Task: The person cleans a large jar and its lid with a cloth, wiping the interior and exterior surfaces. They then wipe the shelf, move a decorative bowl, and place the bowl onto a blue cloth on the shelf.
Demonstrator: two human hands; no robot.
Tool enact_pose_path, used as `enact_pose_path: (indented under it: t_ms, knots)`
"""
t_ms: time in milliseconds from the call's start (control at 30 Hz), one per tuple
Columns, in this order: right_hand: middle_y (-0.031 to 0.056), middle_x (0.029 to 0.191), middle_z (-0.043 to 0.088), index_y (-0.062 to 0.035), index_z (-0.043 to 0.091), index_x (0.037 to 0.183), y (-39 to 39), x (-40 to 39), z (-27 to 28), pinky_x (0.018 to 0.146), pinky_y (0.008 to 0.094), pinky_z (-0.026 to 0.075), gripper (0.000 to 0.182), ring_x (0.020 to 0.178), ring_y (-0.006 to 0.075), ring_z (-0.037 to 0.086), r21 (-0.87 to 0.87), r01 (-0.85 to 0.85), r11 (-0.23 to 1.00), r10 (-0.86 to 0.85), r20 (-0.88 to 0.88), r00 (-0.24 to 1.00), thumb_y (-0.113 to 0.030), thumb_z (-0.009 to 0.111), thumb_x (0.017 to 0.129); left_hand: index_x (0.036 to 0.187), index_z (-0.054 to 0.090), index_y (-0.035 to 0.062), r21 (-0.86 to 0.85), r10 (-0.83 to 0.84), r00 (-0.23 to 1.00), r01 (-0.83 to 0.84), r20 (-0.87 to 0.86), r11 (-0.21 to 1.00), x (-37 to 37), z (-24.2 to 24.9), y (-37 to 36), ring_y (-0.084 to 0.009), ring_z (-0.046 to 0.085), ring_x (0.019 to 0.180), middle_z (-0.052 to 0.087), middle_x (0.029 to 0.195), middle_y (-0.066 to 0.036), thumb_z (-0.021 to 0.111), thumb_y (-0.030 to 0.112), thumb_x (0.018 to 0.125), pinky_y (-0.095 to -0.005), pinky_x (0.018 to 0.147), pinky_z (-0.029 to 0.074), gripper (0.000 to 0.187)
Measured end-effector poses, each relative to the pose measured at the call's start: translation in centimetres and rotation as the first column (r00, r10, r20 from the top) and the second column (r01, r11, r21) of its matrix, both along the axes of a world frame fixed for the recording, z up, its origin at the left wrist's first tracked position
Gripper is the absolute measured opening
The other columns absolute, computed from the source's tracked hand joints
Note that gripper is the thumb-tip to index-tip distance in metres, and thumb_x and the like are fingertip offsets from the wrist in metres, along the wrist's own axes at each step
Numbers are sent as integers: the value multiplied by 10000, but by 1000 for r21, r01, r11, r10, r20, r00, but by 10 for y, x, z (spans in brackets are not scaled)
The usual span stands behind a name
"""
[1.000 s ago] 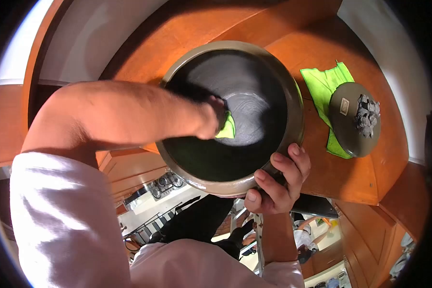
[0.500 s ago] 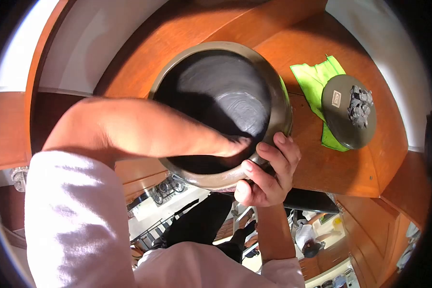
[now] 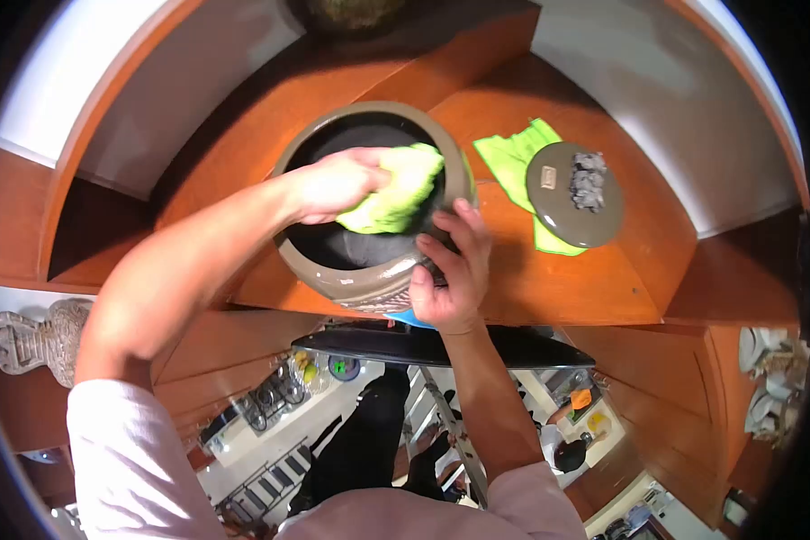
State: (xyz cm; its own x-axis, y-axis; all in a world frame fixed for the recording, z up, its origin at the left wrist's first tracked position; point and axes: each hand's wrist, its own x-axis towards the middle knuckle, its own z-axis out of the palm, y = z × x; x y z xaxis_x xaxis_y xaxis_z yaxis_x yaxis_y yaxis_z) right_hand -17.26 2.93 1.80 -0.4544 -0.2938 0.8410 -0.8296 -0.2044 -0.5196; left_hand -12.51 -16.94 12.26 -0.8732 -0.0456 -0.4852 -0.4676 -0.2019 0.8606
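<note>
A large grey-brown pot (image 3: 333, 286) with a dark interior stands on the orange wooden shelf, its mouth facing me. My left hand (image 3: 337, 184) is closed on a bunched bright green cloth (image 3: 396, 193) over the pot's opening. On the pot's right side, my right hand (image 3: 454, 270) grips the rim, thumb low and fingers over the edge. To the right, a round lid (image 3: 562, 216) with a grey sculpted knob rests partly on a second green cloth (image 3: 511, 166). A bit of something blue (image 3: 409, 318) shows under the pot's near edge.
Below the wooden shelf (image 3: 549, 297) is a long black surface (image 3: 441, 348), with a ladder (image 3: 454, 432) underneath. Far below at the right, another person (image 3: 567, 454) is beside a yellow item. A carved ornament (image 3: 63, 342) stands at the left; white objects sit at the far right.
My left hand has come up from deep inside the pot, and the green cloth in it now shows. My right hand remains at the rim. The whole view has shifted.
</note>
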Motion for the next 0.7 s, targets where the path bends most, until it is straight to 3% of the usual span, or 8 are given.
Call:
enact_pose_path:
  t_ms: [167,333,433,467,500,567,633,700]
  knots:
    - [159,1244,626,-64,692,999,8,-1,10,1091,552,389,201,1265,408,537,79,19,997,-16,-35,999,-206,638,867,1318,556,46,53,390,906,-387,-163,921,56,43,9,-174,674,1032,673,1181,-83,525,68,982,-354,952,553,338]
    - [202,1261,616,-24,680,1029,15,9,28,1118,561,369,237,1296,418,524,138,8,990,-13,30,999,-81,650,801,1341,547,3,159,468,836,-440,-286,884,101,79,44,-194,661,1091,662,1233,-110,481,7,941,-357,976,535,405]
    - [231,1269,603,3,633,1213,50,35,63,1106,532,387,338,1290,414,530,278,15,961,-55,137,989,-100,648,892,1340,545,-5,60,538,783,-549,-313,834,121,78,74,-191,657,1101,660,1238,-104,485,-3,908,-352,987,525,437]
    - [219,1323,587,0,559,1349,67,50,72,1101,494,407,438,1302,371,533,129,-200,971,126,435,892,-141,637,942,1352,539,-4,-3,486,781,-529,-391,848,127,79,96,-188,660,1091,665,1233,-101,468,-5,890,-349,982,527,468]
    - [185,1452,497,-38,421,1490,83,70,57,1096,477,424,568,1346,322,499,-152,-399,904,378,719,583,-213,614,984,1314,556,2,-58,437,787,-509,-436,859,135,69,114,-176,658,1081,672,1202,-105,468,-17,896,-347,969,528,428]
    - [149,1553,379,-93,212,1590,146,99,73,1094,490,432,732,1401,306,441,-489,-414,768,503,860,-82,-326,587,1006,1148,582,16,-384,252,852,-446,-459,808,155,38,160,-149,635,1033,666,1069,-75,509,-36,896,-329,937,519,267]
    - [147,1580,329,-128,95,1612,196,125,53,1075,501,448,827,1419,315,416,-695,-400,598,670,707,-227,-409,576,1000,1097,595,1,-479,107,943,-256,-316,840,165,28,223,-198,636,1027,652,1035,-119,604,23,872,-358,920,514,226]
    - [132,1530,424,-129,192,1589,249,148,29,1062,507,461,803,1363,288,481,-715,-256,651,643,698,-315,-360,637,961,1167,596,10,-620,-171,957,-11,-233,785,170,-8,275,-310,633,1118,627,1161,-191,652,53,871,-396,970,489,305]
